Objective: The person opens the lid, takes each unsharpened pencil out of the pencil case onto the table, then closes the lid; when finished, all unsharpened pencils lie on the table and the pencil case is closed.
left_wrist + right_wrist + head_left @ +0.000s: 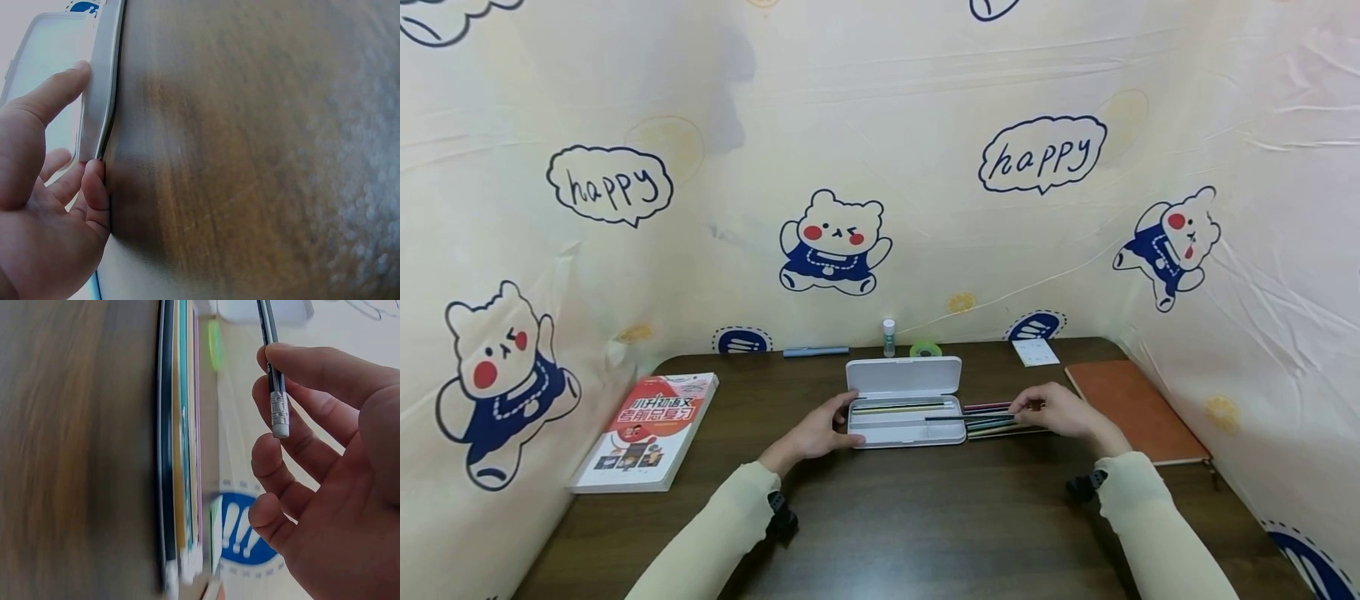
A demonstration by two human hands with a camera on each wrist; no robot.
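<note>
The right grip (1056,411) is pinching a pencil (275,384), seemingly for packing; the left grip (816,428) is holding the case (887,429). Next is probably calling for lengthwise alignment and lowering.

On the dark table (925,525) we see a red-and-white book (643,433) at left; around the frame's middle, a blue pen (816,352), an upright glue stick (889,338) and a green tape roll (925,345). Right of centre lie a white card (1036,352) and a brown notebook (1138,412). A bear-printed cream cloth (850,108) fills the upper frame.
</note>
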